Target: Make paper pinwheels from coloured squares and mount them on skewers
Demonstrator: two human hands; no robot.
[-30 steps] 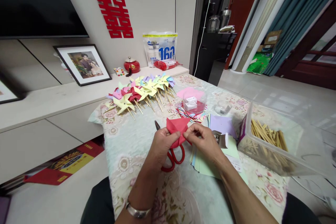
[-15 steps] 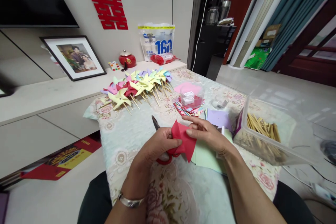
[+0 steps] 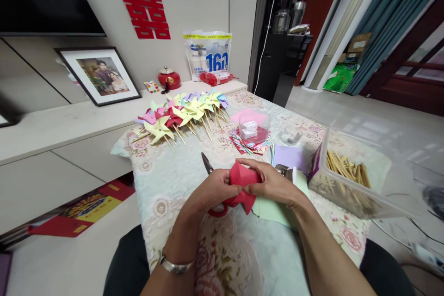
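Both my hands grip a piece of red paper (image 3: 243, 176) over the floral tablecloth (image 3: 173, 189). My left hand (image 3: 212, 189) pinches its left side and my right hand (image 3: 274, 184) curls over its top and right side, bending the paper inward. Red-handled scissors (image 3: 217, 194) lie on the cloth under my left hand, blades pointing away. Several finished paper pinwheels (image 3: 180, 114) on wooden sticks lie in a heap at the table's far left.
A clear box of wooden sticks (image 3: 350, 178) stands at the right. Stacked coloured paper sheets (image 3: 277, 203) lie beside my right hand. A clear round tub (image 3: 254, 126) sits on patterned sheets beyond, with a small glass dish (image 3: 290, 135) next to it.
The red paper was a flat folded triangle a second ago; both hands have since turned and bent it, and my right hand now curls over its top.
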